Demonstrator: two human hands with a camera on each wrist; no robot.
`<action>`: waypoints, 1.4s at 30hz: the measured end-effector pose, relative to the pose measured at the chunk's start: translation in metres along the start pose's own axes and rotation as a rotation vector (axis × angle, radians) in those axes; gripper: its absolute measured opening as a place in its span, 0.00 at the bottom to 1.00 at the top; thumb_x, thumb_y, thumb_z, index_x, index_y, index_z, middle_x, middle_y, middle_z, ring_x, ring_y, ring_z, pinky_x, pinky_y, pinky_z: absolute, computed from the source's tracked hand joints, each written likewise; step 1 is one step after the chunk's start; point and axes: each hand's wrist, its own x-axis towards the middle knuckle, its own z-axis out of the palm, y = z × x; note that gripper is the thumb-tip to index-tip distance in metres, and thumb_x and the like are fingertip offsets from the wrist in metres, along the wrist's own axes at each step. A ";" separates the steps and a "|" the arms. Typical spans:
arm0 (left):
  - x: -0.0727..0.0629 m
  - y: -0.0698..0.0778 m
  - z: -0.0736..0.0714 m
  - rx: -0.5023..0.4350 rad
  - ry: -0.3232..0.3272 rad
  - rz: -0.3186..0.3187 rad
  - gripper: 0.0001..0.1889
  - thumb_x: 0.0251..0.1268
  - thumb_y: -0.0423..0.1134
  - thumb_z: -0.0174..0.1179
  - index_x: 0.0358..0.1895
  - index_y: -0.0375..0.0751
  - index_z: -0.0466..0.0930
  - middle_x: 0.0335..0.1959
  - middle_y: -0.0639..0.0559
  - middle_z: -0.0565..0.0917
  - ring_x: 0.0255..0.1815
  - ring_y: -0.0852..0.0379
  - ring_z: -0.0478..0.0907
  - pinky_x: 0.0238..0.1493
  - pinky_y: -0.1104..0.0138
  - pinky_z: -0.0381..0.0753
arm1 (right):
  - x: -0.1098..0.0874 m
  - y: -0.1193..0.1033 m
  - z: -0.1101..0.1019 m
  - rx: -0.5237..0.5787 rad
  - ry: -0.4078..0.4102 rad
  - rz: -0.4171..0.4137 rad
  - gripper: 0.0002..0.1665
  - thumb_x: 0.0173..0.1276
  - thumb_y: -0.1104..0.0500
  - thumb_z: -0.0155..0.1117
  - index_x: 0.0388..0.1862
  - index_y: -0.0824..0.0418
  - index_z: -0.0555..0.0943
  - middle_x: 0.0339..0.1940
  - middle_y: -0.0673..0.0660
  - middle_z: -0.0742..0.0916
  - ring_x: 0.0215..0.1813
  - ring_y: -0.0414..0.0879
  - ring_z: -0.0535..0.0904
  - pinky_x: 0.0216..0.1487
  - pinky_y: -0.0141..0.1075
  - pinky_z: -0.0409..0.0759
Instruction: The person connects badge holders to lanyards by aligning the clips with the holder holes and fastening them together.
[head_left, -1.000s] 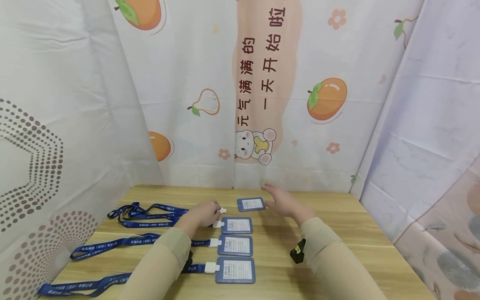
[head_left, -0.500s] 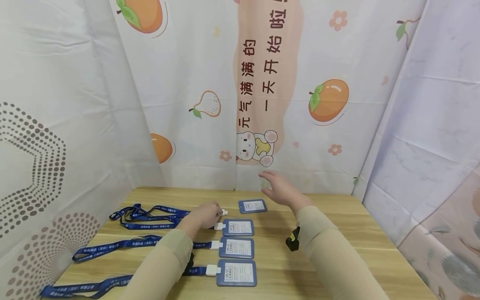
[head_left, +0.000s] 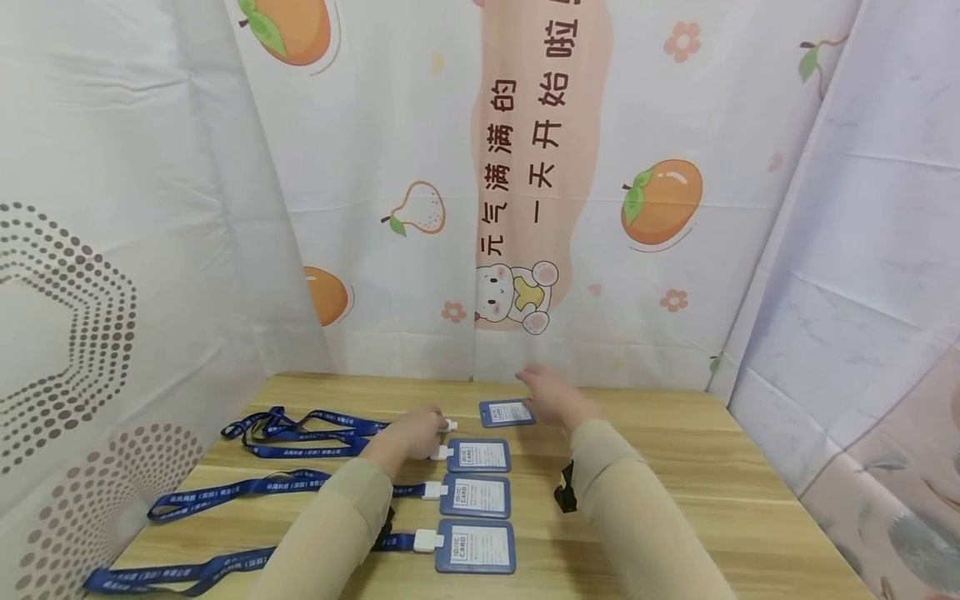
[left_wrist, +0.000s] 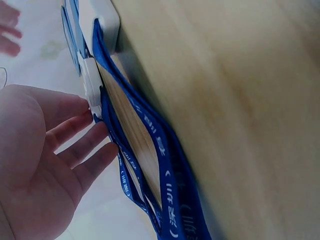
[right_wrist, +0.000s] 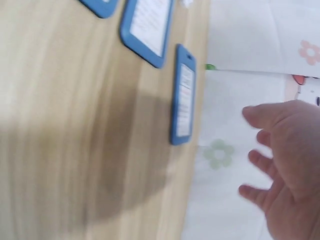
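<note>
At the far side of the table, my left hand (head_left: 417, 432) pinches the white clip (left_wrist: 91, 87) of a blue lanyard (left_wrist: 125, 165) between thumb and fingertips. Just right of that clip lies a loose blue badge holder (right_wrist: 184, 97) with a white card inside. Over its right end, my right hand (head_left: 553, 395) hovers with fingers spread and holds nothing; in the right wrist view it is apart from the holder. Toward me, three more badge holders lie in a column: one (head_left: 478, 456), another (head_left: 476, 496) and the nearest (head_left: 476, 547). Each is joined to a white clip at its left.
Blue lanyard straps (head_left: 240, 492) spread across the left of the wooden table (head_left: 675, 500). A printed curtain (head_left: 397, 292) hangs behind the table's far edge, with further cloth (head_left: 862, 275) at the right side.
My right hand rose off the loose badge holder's right end, then came back down toward it. My left hand stays at the clip. The whole view has shifted slightly.
</note>
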 end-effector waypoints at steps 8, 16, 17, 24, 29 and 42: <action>0.000 0.004 0.001 0.010 0.009 0.018 0.20 0.69 0.30 0.57 0.62 0.39 0.82 0.62 0.47 0.77 0.60 0.47 0.77 0.64 0.52 0.74 | -0.011 -0.001 0.028 -0.019 -0.092 0.018 0.29 0.74 0.66 0.54 0.74 0.62 0.71 0.76 0.64 0.69 0.75 0.62 0.65 0.73 0.55 0.62; -0.001 0.005 0.003 -0.005 0.014 0.018 0.19 0.69 0.31 0.57 0.62 0.40 0.83 0.60 0.49 0.77 0.59 0.49 0.77 0.63 0.53 0.74 | -0.018 -0.003 0.046 -0.030 -0.137 0.055 0.31 0.75 0.67 0.47 0.76 0.58 0.70 0.79 0.62 0.67 0.77 0.60 0.62 0.75 0.53 0.59; -0.001 0.005 0.003 -0.008 0.014 0.018 0.19 0.69 0.31 0.57 0.61 0.40 0.83 0.60 0.48 0.77 0.59 0.49 0.77 0.63 0.53 0.75 | -0.018 -0.002 0.047 -0.036 -0.147 0.050 0.31 0.74 0.67 0.47 0.75 0.59 0.71 0.78 0.62 0.68 0.77 0.60 0.63 0.75 0.53 0.59; 0.000 0.005 0.002 -0.001 0.002 0.004 0.20 0.70 0.32 0.58 0.63 0.39 0.81 0.63 0.48 0.77 0.63 0.47 0.76 0.65 0.53 0.73 | -0.018 0.002 0.052 -0.031 -0.192 0.050 0.30 0.72 0.67 0.53 0.73 0.61 0.73 0.75 0.62 0.72 0.76 0.59 0.65 0.74 0.52 0.61; -0.001 0.003 0.002 -0.005 -0.003 -0.008 0.20 0.70 0.33 0.59 0.64 0.39 0.81 0.63 0.48 0.77 0.62 0.47 0.76 0.65 0.52 0.73 | -0.019 0.008 0.053 -0.023 -0.189 0.068 0.29 0.72 0.66 0.55 0.73 0.61 0.73 0.75 0.62 0.73 0.75 0.60 0.66 0.74 0.52 0.61; -0.004 -0.002 0.002 -0.021 0.016 -0.023 0.20 0.71 0.33 0.59 0.64 0.42 0.81 0.64 0.49 0.77 0.65 0.46 0.75 0.65 0.51 0.72 | -0.031 0.030 0.037 -0.002 -0.091 -0.009 0.14 0.63 0.65 0.70 0.49 0.59 0.87 0.51 0.59 0.85 0.57 0.56 0.80 0.63 0.52 0.74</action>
